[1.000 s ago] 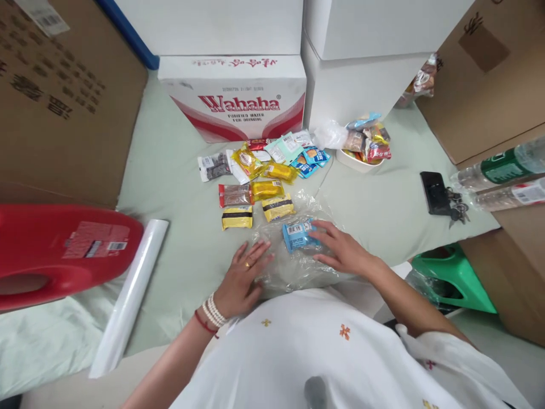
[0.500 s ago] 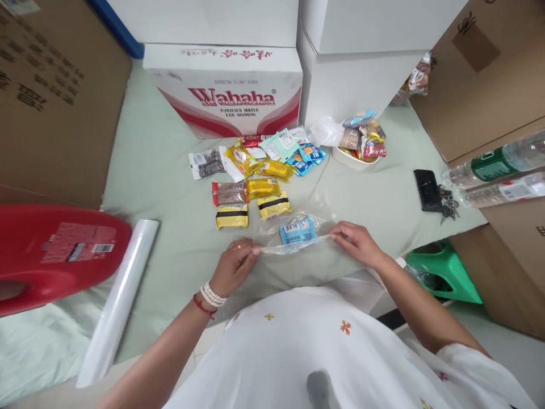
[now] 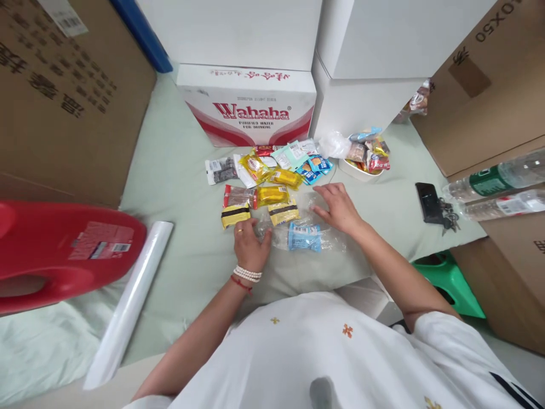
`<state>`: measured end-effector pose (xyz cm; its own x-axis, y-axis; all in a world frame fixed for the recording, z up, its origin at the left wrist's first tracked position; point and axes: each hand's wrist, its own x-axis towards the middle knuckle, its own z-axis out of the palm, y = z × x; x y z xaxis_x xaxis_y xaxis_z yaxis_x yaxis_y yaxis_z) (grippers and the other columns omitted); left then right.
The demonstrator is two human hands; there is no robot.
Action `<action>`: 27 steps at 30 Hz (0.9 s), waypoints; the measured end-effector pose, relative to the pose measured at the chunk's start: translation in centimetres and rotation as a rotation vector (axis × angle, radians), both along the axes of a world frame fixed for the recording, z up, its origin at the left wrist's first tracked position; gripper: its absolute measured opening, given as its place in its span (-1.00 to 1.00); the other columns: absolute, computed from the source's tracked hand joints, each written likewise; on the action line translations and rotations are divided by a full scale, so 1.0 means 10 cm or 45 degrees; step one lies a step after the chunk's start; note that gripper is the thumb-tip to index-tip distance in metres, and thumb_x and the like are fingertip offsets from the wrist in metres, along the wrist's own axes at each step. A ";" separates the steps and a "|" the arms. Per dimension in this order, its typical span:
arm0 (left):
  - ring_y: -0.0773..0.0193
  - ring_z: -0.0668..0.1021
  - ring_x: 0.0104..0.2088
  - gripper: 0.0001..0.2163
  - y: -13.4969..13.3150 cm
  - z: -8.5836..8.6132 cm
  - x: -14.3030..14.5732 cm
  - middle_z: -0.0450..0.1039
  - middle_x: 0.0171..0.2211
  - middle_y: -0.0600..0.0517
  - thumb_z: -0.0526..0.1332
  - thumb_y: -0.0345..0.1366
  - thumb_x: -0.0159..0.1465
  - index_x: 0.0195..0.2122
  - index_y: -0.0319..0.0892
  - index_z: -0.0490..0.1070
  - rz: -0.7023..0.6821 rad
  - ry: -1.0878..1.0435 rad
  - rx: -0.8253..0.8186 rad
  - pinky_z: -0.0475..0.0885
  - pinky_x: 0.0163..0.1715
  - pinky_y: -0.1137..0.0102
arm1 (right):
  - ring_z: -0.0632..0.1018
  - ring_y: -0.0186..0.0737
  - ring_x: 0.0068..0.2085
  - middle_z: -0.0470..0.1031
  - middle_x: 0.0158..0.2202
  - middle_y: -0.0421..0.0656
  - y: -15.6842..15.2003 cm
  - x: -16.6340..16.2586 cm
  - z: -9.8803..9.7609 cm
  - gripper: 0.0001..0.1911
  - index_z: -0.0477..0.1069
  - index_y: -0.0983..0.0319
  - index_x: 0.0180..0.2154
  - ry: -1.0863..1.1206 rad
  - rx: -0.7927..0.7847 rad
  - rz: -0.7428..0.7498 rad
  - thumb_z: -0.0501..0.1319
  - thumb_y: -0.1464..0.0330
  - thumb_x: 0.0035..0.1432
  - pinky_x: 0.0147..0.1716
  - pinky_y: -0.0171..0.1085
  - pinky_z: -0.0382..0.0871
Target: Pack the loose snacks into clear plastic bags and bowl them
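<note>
Just in front of you on the pale green surface [image 3: 196,250], the blue packet [image 3: 305,237] lies between your two hands with some clear plastic [image 3: 332,241] around it; whether it is inside or on top of the plastic can't be told. Your left hand [image 3: 250,247] is at the plastic's left side, its fingertips just beside the left yellow packet [image 3: 235,216]. Its thumb stands apart from the forefinger, but you can't make out whether that grip has any plastic pinched in it. Your right hand [image 3: 339,211] is at the far right part of the plastic, beyond the blue packet, thumb and fingers spread apart.

Past the blue packet lies the right yellow packet [image 3: 284,212], with more snacks heaped in front of the water box [image 3: 255,111]. To their right stands a white bowl [image 3: 361,171] filled with snacks. Farther right, your phone [image 3: 429,203] lies beside some keys [image 3: 450,218].
</note>
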<state>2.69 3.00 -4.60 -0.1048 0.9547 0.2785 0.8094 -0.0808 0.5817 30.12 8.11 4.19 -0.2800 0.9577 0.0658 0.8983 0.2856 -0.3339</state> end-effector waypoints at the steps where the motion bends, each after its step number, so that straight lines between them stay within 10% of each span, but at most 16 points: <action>1: -0.11 0.50 0.06 -0.61 0.02 0.01 0.01 0.48 -0.03 -0.20 0.24 -0.08 0.29 0.07 -0.17 0.37 -0.008 -0.001 0.018 0.44 0.09 0.04 | 0.30 0.18 0.23 0.45 0.17 0.13 0.08 -0.07 -0.04 -0.30 0.30 0.29 0.33 0.028 -0.020 0.047 0.32 0.13 0.27 0.21 0.04 0.24; 4: -0.11 0.51 0.11 -0.43 0.07 0.04 0.04 0.49 0.06 -0.22 0.23 -0.05 0.30 0.27 -0.18 0.24 -0.070 -0.029 0.032 0.42 0.11 0.05 | 0.34 0.15 0.22 0.57 -0.02 0.05 0.29 -0.23 -0.17 -0.21 0.29 0.33 0.33 0.072 -0.213 0.044 0.42 0.20 0.16 0.17 -0.03 0.26; 8: -0.04 0.63 -0.20 -0.39 0.16 0.09 0.10 0.58 -0.30 -0.04 0.26 -0.07 0.26 0.29 -0.18 0.27 -0.071 -0.059 -0.221 0.43 -0.11 0.12 | 0.50 -0.11 -0.15 0.55 -0.36 -0.13 0.40 -0.29 -0.14 -0.73 0.59 0.30 -0.02 0.108 -0.365 0.057 0.29 0.37 0.28 -0.12 -0.25 0.31; 15: 0.01 0.60 -0.26 -0.84 0.24 0.10 0.15 0.53 -0.45 -0.01 0.21 -0.17 0.28 -0.36 -0.10 0.49 -0.096 0.084 -0.426 0.35 -0.09 0.12 | 0.45 -0.11 -0.17 0.49 -0.19 -0.06 -0.20 -0.36 0.22 -0.65 0.56 0.07 0.11 -0.182 -0.235 0.519 0.10 0.33 0.43 -0.28 -0.26 0.23; 20: 0.03 0.55 -0.11 -0.89 0.22 0.14 0.00 0.51 -0.25 -0.09 0.28 -0.20 0.19 -0.41 -0.11 0.48 -0.108 -0.189 -0.200 0.43 -0.06 0.16 | 0.41 -0.01 -0.09 0.41 -0.05 0.00 -0.69 -0.46 0.04 -0.52 0.38 -0.03 0.29 -0.449 -0.228 0.565 0.07 0.40 0.42 -0.35 -0.24 0.22; 27: 0.32 0.49 -0.54 -0.84 0.06 0.55 0.16 0.42 -0.58 0.16 0.27 -0.16 0.24 -0.34 -0.12 0.38 -0.310 -0.946 -0.591 0.40 -0.45 0.42 | 0.39 -0.03 -0.03 0.38 0.02 0.00 -0.80 -0.48 -0.18 -0.54 0.43 0.06 0.23 -0.249 -0.202 0.466 0.08 0.48 0.39 -0.11 -0.15 0.42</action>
<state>4.33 3.60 0.87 0.1155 0.9733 -0.1982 0.2044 0.1720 0.9637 25.36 0.07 2.34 -0.5952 0.7871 -0.1618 0.7981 0.5556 -0.2331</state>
